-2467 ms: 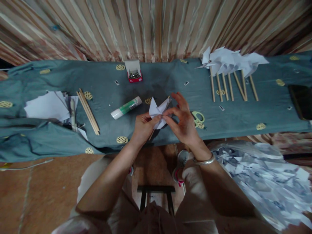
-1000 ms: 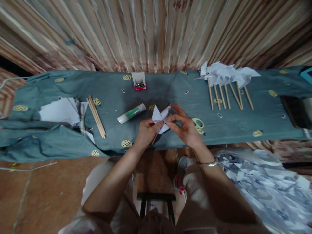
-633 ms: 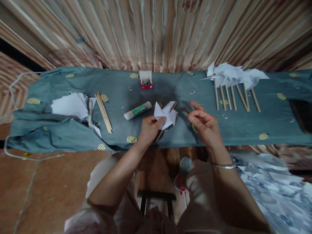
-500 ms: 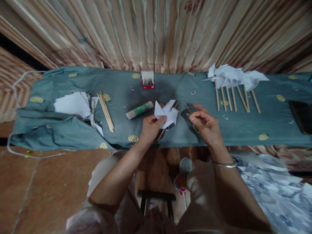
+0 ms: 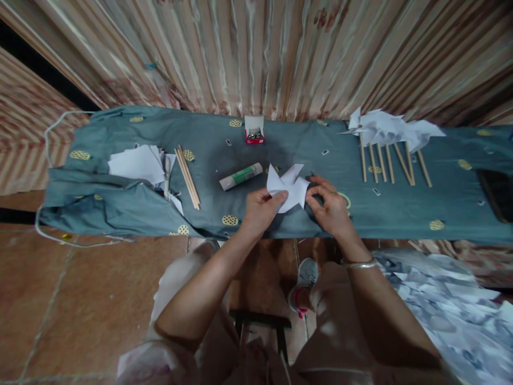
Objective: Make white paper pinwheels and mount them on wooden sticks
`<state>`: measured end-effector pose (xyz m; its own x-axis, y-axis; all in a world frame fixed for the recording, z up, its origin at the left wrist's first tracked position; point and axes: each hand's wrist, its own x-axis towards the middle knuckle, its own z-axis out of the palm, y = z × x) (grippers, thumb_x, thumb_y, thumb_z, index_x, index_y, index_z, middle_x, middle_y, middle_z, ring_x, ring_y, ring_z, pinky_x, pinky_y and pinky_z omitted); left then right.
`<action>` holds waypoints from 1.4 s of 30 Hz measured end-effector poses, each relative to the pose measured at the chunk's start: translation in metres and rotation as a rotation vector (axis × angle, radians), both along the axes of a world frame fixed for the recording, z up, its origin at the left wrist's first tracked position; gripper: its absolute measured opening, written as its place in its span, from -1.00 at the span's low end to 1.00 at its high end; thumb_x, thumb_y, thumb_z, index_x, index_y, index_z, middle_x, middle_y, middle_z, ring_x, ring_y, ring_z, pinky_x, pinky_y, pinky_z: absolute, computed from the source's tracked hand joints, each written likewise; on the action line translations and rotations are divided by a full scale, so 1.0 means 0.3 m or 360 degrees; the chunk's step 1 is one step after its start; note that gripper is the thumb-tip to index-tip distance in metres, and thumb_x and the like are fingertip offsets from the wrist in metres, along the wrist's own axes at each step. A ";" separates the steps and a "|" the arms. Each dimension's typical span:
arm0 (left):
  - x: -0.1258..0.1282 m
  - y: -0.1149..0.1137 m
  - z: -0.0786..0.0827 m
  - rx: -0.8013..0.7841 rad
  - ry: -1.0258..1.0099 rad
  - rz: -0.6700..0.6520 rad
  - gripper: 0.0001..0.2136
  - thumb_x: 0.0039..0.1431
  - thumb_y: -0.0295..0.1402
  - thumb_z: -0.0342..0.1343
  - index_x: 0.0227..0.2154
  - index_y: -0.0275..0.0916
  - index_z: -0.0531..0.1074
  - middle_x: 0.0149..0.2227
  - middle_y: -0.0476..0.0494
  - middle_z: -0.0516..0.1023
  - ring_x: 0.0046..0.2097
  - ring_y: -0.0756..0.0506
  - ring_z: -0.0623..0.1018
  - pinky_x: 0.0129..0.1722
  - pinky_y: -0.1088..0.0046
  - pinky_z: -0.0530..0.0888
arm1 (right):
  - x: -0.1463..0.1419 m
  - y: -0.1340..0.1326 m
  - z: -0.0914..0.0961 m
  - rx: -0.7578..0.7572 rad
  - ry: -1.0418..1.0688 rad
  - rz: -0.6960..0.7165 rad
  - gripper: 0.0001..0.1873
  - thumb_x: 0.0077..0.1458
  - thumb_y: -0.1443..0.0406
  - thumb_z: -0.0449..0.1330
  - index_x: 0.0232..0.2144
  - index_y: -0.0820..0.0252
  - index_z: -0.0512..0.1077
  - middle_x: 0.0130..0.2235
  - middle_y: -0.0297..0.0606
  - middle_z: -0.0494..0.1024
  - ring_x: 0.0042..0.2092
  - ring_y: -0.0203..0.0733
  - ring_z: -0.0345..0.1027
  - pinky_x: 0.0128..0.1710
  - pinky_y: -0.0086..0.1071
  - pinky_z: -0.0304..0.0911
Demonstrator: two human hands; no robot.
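Observation:
A white paper pinwheel [image 5: 294, 191] hangs just above the cloth, its curved blades spread. My left hand [image 5: 259, 211] is closed on its left side, thumb on top near the centre. At the right, the thumb and fingertips of my right hand [image 5: 326, 206] pinch the edge of a blade. A yellow-green looped handle [image 5: 345, 201] shows on the cloth beside my right hand, which hides the rest of that tool. Just behind my left hand lies a glue stick [image 5: 241, 176] with a green label.
Behind stands an open red box [image 5: 255, 137] of small metal pins. Loose wooden sticks [image 5: 187, 179] and a stack of white paper [image 5: 136, 164] lie left. Finished pinwheels [image 5: 387, 128] on sticks lie right, and a dark phone [image 5: 497, 193] beyond them. A bag of paper scraps [image 5: 449, 315] sits below right.
My right hand has let go of the yellow-green-handled tool and moved left to the pinwheel, pinching a blade. The wooden stick under the pinwheel no longer shows. The view has shifted slightly.

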<state>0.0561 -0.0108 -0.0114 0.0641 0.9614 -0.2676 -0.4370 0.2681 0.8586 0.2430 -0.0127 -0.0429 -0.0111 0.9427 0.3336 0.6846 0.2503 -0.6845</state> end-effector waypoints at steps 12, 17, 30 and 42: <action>-0.067 -0.037 0.042 0.0010 -0.0003 0.0122 -0.70 -0.36 -0.24 0.48 -0.51 -0.28 0.61 -0.51 -0.06 0.62 -0.45 0.01 0.52 -0.33 0.48 0.45 | 0.024 0.030 -0.041 -0.0052 0.0281 -0.0145 -0.90 0.02 0.22 0.22 -0.44 0.11 0.50 0.04 -0.15 0.54 0.17 0.01 0.32 0.26 0.03 0.07; -0.031 -0.061 0.040 -0.0086 -0.0013 0.0125 -0.67 -0.41 -0.23 0.49 -0.54 -0.30 0.59 -0.48 -0.09 0.63 -0.43 -0.02 0.55 -0.30 0.44 0.46 | 0.007 0.030 -0.032 -0.0034 0.0241 -0.0105 -0.93 0.02 0.28 0.20 -0.46 0.10 0.50 0.06 -0.14 0.53 0.23 0.02 0.24 0.28 0.03 0.02; 0.100 -0.002 0.048 -0.0170 -0.0046 -0.0146 -0.71 -0.40 -0.26 0.47 -0.58 -0.30 0.57 -0.56 -0.05 0.58 -0.51 0.02 0.48 -0.41 0.48 0.41 | 0.014 -0.012 0.103 -0.0825 0.1972 -0.0001 -0.53 -0.15 -0.13 0.34 -0.39 0.10 0.49 -0.34 -0.21 0.66 -0.19 -0.05 0.56 -0.27 -0.24 0.49; 0.075 0.007 -0.026 -0.0240 0.0115 -0.0185 -0.69 -0.39 -0.19 0.46 -0.60 -0.29 0.57 -0.56 -0.05 0.58 -0.50 0.01 0.46 -0.43 0.49 0.37 | -0.044 -0.014 0.100 -0.1040 0.1960 -0.0012 -0.46 -0.09 -0.21 0.23 -0.41 0.13 0.53 -0.35 -0.17 0.68 -0.12 0.00 0.56 -0.18 -0.21 0.48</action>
<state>0.0785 -0.0088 -0.0192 0.1480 0.8972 -0.4161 -0.3343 0.4414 0.8327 0.2297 -0.0168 -0.0129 -0.0299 0.9283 -0.3707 -0.4366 -0.3457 -0.8306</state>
